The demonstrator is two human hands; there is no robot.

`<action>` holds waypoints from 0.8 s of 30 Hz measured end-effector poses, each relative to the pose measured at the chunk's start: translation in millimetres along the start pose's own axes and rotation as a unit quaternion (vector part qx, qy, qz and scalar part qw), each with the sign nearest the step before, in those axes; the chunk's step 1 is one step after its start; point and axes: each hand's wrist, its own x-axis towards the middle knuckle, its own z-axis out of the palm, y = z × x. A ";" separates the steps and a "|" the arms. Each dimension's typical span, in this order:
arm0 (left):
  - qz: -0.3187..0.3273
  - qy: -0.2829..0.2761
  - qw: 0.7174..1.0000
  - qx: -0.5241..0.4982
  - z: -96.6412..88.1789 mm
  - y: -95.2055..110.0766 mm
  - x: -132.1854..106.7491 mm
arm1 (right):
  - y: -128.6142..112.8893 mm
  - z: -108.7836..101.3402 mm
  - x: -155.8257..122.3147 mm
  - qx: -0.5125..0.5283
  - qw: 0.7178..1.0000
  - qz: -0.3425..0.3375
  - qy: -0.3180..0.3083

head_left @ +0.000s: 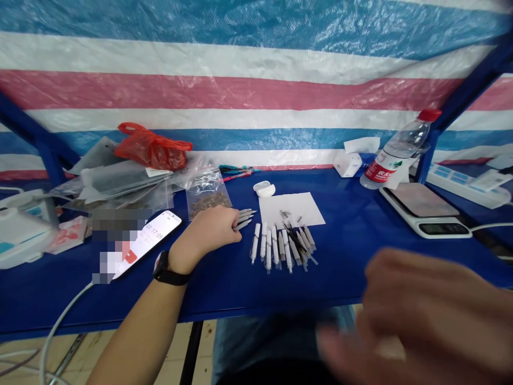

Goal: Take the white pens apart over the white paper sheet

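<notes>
My left hand (212,230) rests on the blue table (352,267), closed around a bundle of grey pen tips (244,218) that stick out to the right. Just right of it lies a row of several white pen barrels (276,247) mixed with darker parts. Behind them a white paper sheet (290,209) carries a few small metal pieces. My right hand (420,315) is close to the camera at the lower right, smeared by motion, off the table.
A phone (154,235) showing a timer lies left of my wrist. A clear bag of small parts (206,198), a red bag (150,147), a white earbud case (264,188), a water bottle (396,149) and a scale (425,211) stand around.
</notes>
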 end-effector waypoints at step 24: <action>0.000 0.030 0.999 -0.042 -5.5 -0.4 -6.6 | 156.7 29.5 99.1 -0.035 0.912 0.199 -0.356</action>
